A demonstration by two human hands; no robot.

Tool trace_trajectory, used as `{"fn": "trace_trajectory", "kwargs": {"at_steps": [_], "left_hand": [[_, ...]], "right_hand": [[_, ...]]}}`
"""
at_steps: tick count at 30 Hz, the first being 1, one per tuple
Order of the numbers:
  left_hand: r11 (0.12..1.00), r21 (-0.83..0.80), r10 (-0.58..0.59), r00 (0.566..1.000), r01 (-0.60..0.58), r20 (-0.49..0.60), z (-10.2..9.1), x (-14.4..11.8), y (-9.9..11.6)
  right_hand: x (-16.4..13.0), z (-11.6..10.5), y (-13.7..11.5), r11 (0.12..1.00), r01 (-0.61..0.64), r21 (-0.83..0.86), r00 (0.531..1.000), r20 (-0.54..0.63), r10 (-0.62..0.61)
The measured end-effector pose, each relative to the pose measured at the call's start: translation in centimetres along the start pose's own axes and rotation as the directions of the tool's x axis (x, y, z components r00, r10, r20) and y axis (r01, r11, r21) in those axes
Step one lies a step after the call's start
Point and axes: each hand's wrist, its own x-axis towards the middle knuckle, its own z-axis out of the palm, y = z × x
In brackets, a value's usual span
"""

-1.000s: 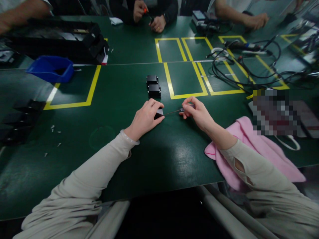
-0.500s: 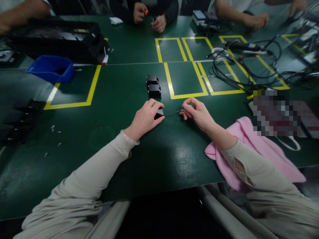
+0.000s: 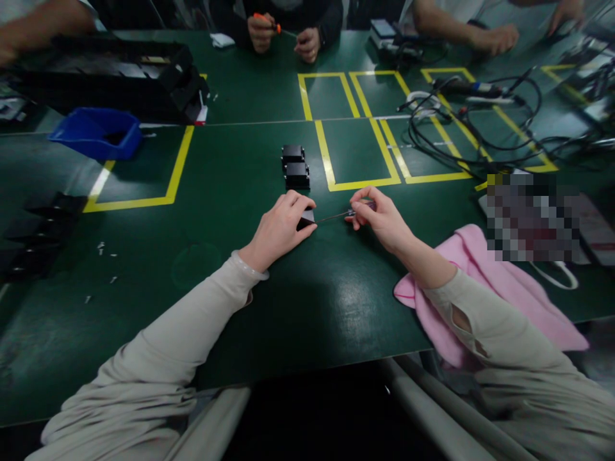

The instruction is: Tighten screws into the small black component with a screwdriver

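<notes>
My left hand is closed around a small black box-shaped part on the green table, covering most of it. In my right hand is a screwdriver, its handle pinched between thumb and fingers. The thin shaft points left, and its tip meets the right side of the part. Two similar black blocks with shiny screws at their sides stand just beyond my left hand.
Loose screws and black parts lie at left, near a blue bin and black trays. Tangled cables and a pink cloth are at right. Across the table, a person holds an orange screwdriver.
My hands, the black part and my screwdriver hold nearly the same place. Opposite, the person's hand has shifted left, and more of the orange screwdriver shows.
</notes>
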Motion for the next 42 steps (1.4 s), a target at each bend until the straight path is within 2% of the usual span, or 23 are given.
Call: {"fn": "trace_trajectory", "kwargs": {"at_steps": [5, 42], "left_hand": [[1.0, -0.001, -0.011, 1.0, 0.011, 0.01, -0.09, 0.06, 0.11], [1.0, 0.007, -0.003, 1.0, 0.003, 0.011, 0.0, -0.01, -0.02]], "right_hand": [[0.13, -0.15, 0.26, 1.0, 0.016, -0.002, 0.999, 0.029, -0.016], [0.09, -0.13, 0.14, 1.0, 0.001, 0.011, 1.0, 0.018, -0.001]]}}
